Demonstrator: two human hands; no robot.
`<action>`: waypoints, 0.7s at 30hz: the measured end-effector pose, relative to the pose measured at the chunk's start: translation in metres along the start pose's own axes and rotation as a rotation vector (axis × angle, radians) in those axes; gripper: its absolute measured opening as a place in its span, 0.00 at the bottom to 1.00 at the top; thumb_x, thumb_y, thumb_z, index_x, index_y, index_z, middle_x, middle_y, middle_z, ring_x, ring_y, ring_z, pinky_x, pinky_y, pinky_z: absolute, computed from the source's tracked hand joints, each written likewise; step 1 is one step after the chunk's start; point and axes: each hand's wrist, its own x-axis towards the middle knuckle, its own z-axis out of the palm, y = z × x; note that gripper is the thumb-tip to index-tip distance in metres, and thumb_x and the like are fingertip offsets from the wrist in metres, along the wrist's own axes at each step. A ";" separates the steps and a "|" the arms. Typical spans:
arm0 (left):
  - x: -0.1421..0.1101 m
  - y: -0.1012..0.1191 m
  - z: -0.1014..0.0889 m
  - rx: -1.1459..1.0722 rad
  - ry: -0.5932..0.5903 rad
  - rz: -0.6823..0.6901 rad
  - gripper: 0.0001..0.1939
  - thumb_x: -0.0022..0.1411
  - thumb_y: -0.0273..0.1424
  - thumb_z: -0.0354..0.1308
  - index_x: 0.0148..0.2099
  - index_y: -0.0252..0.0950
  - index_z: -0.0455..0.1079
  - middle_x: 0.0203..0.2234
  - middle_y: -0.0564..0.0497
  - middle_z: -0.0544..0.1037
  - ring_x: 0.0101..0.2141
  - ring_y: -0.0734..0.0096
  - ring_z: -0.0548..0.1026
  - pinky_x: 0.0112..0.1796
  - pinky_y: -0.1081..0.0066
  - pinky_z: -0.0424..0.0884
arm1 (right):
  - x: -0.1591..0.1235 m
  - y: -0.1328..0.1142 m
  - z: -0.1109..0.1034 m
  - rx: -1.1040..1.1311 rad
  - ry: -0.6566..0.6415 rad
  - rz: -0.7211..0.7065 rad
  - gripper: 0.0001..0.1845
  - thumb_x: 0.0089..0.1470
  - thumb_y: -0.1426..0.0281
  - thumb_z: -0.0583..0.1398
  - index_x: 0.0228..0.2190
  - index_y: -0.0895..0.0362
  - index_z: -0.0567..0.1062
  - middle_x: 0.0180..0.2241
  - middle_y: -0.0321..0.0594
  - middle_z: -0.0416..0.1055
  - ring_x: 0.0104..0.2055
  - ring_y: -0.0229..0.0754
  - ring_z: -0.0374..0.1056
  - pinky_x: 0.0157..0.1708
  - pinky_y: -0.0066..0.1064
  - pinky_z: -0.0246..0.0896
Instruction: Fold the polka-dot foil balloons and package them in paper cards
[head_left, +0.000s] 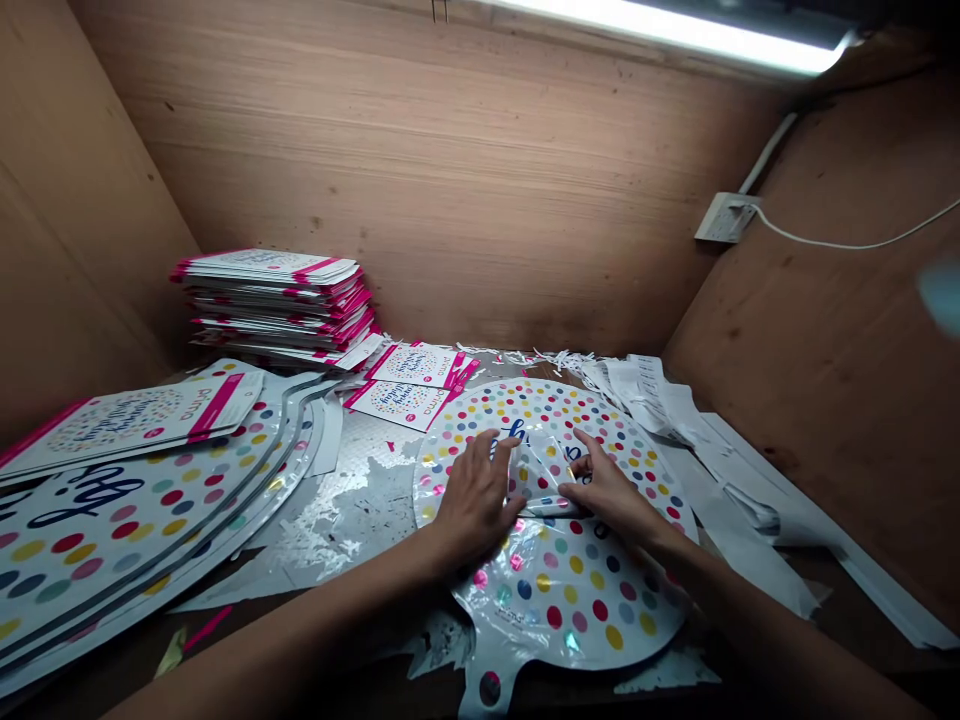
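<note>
A round, flat foil balloon (pixel 559 590) with coloured polka dots lies on the table in front of me. My left hand (pixel 474 498) rests on its left half, fingers bent and pinching a raised fold of the foil (pixel 534 470) near the middle. From the other side my right hand (pixel 609 490) grips the same fold, fingers pressed together on it. The balloon's neck (pixel 487 685) points toward me at the bottom edge.
A pile of flat dotted balloons (pixel 112 520) lies at the left, with a printed card (pixel 127 420) on top. A tall stack of pink-edged cards (pixel 277 305) stands at the back left, two loose cards (pixel 416 385) beside it. White paper strips (pixel 720 470) lie at the right. Wooden walls enclose the table.
</note>
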 end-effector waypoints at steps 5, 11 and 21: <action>-0.003 -0.010 0.008 0.052 -0.244 0.274 0.39 0.69 0.54 0.42 0.72 0.36 0.48 0.71 0.42 0.49 0.70 0.53 0.46 0.66 0.52 0.42 | -0.008 -0.009 0.002 -0.044 0.000 0.000 0.48 0.55 0.63 0.62 0.69 0.48 0.45 0.52 0.44 0.66 0.40 0.44 0.74 0.37 0.35 0.75; 0.005 -0.003 0.004 0.012 -0.167 0.214 0.34 0.64 0.48 0.53 0.67 0.35 0.61 0.64 0.38 0.64 0.64 0.45 0.60 0.65 0.46 0.39 | -0.028 -0.020 -0.004 0.312 -0.082 0.047 0.49 0.55 0.61 0.65 0.69 0.49 0.46 0.63 0.55 0.58 0.50 0.52 0.73 0.44 0.43 0.74; 0.012 -0.008 -0.036 -1.474 -0.566 -0.154 0.32 0.68 0.53 0.50 0.59 0.30 0.68 0.53 0.34 0.75 0.50 0.52 0.77 0.53 0.56 0.69 | -0.005 -0.034 -0.034 0.888 -0.333 -0.139 0.50 0.50 0.34 0.55 0.63 0.53 0.63 0.65 0.52 0.60 0.68 0.60 0.53 0.63 0.55 0.50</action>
